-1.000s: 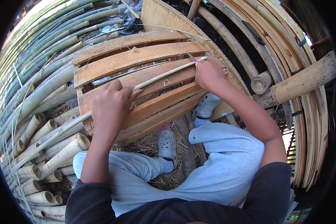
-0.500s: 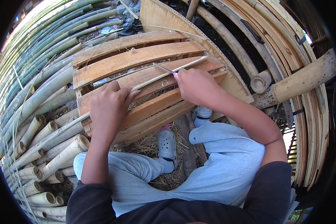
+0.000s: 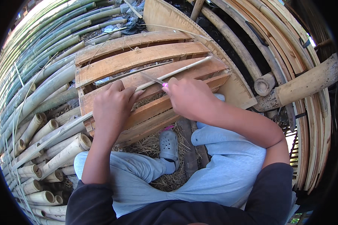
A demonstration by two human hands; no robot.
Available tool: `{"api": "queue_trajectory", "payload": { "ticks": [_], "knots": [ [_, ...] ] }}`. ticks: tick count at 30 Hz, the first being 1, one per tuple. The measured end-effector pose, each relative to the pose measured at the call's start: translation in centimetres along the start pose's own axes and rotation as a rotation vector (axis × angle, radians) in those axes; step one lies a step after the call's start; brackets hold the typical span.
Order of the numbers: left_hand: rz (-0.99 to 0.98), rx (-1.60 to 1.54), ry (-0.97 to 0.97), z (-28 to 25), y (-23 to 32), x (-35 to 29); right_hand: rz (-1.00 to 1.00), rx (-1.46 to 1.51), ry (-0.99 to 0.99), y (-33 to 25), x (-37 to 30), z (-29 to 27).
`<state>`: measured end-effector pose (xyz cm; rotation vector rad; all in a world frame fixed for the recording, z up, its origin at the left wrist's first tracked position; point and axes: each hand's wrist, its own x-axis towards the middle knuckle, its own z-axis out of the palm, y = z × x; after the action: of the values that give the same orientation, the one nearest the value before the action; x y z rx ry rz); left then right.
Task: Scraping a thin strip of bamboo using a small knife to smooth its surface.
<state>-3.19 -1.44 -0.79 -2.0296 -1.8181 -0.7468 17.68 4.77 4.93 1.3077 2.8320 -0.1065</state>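
Note:
A long pale strip, probably split bamboo [image 3: 189, 66], lies slanting across a slatted wooden crate [image 3: 141, 56]. My left hand [image 3: 112, 103] is closed around the strip near the crate's left side, and the strip's long tail runs down to the lower left. In my closed right hand [image 3: 189, 95] is a knife [image 3: 153, 78] with a pink part at its handle. Its thin blade points up and left and crosses the strip, a short way from my left fingers. Most of the handle is hidden in my fist.
Stacked bamboo poles [image 3: 45, 131] fill the left side. A curved plywood sheet [image 3: 234, 88] stands against the crate's far right edge. At the right are a thick bamboo pole [image 3: 308, 84] and long wooden planks [image 3: 311, 142]. Straw [image 3: 172, 180] covers the ground between my legs.
My right hand with the knife has slid left and slightly down along the strip, closer to my left hand. My left hand keeps its hold on the strip.

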Motion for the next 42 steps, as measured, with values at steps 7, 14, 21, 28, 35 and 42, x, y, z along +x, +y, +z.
{"api": "queue_trajectory", "payload": {
  "ticks": [7,14,21,28,35,42],
  "knots": [
    [0.011,-0.005,0.001,0.6,0.4,0.2,0.137,-0.073,0.079,8.2,2.0,1.4],
    [-0.001,0.0,-0.015,0.3,-0.1,-0.1,0.098,0.014,-0.007,0.2,0.1,0.0],
    [0.029,-0.004,0.017,0.6,0.7,0.4,0.249,-0.098,0.002,9.8,1.7,1.5],
    [0.0,-0.005,-0.029,-0.1,-0.2,0.0,0.075,-0.039,-0.076,0.9,-0.3,-0.7],
    [-0.013,-0.036,-0.029,0.3,0.4,0.5,0.289,-0.166,-0.004,11.1,1.4,1.1],
    [-0.037,-0.015,-0.056,-0.2,-0.1,0.1,0.035,-0.078,-0.118,1.9,-0.5,-0.9]
  ]
}}
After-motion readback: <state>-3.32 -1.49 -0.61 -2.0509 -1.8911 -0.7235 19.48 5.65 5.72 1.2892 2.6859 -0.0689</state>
